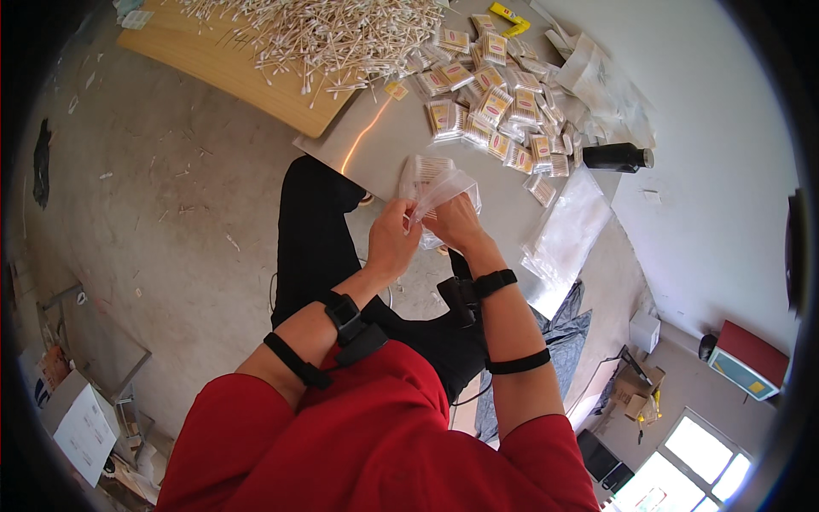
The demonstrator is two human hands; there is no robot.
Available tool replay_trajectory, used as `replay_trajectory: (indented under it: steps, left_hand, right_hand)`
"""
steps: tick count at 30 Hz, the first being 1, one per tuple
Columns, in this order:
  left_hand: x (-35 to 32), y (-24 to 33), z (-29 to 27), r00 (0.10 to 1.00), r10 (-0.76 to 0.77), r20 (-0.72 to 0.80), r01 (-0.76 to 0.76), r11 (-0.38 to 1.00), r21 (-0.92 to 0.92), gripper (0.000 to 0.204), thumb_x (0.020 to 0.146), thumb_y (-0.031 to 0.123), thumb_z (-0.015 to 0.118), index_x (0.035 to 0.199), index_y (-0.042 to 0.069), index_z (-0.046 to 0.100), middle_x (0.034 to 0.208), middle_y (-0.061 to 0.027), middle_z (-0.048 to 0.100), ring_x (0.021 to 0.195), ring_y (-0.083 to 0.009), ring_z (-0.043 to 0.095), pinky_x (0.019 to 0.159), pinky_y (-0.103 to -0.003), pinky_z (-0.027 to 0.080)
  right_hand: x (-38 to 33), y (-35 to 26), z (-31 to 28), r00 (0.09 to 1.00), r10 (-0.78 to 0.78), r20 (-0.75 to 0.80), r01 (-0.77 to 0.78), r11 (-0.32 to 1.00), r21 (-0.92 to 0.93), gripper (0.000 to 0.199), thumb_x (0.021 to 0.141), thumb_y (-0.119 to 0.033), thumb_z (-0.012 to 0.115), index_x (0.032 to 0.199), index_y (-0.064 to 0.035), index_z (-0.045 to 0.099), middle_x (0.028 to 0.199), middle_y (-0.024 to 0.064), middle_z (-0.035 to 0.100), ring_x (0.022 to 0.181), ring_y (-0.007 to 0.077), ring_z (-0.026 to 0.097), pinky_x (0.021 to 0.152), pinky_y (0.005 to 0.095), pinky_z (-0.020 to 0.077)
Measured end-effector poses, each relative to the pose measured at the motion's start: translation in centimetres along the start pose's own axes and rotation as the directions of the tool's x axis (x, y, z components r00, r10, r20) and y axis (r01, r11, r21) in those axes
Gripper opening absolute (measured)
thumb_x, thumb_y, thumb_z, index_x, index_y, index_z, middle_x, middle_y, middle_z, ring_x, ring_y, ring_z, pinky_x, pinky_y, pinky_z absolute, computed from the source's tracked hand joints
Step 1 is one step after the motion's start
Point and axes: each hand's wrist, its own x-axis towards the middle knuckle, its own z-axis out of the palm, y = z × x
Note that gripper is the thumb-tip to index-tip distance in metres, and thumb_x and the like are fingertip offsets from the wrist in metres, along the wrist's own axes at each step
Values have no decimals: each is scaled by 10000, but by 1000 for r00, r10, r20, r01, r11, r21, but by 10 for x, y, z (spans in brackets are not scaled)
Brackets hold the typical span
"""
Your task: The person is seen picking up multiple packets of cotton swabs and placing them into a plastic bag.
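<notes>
Both hands up front: left hand (392,239) and right hand (456,224) each pinch the clear plastic bag (439,189) between them. At 12 o'clock sit filled swab packets (490,102) on the grey table (384,136); loose cotton swabs (324,34) lie further, around 11.

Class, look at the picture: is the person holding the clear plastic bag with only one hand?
No: both the left hand and the right hand grip the clear plastic bag.

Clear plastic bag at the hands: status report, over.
Left hand and right hand both pinch the clear plastic bag above the grey table. Packed cotton-swab bags piled beyond. Nothing in the way.
</notes>
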Motion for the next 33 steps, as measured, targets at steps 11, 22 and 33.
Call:
replay_trajectory:
  steps: [11,22,33]
  left_hand:
    - [2,9,0,998,39,-44,-39,999,10,229,784,14,594,1009,-12,560,892,-136,599,737,-221,604,666,-320,482]
    - [18,8,-15,1000,21,7,-21,1000,16,224,779,67,647,981,-19,599,855,-124,639,673,-180,610,617,-292,482]
    - [24,22,-27,988,-84,129,88,996,-26,331,857,80,636,1148,-16,512,912,-30,567,735,-74,539,658,-219,460]
  right_hand:
    - [-4,3,23,999,38,15,-35,981,-188,153,727,-77,604,846,-39,694,914,163,643,917,311,626,824,392,489]
    - [-11,-9,5,986,-73,-147,31,962,-273,160,747,-90,626,903,-54,627,938,101,609,871,260,631,684,360,539]
    - [22,34,-73,785,507,-355,-259,790,556,228,829,-239,672,860,-14,693,721,129,667,627,185,633,572,306,492]
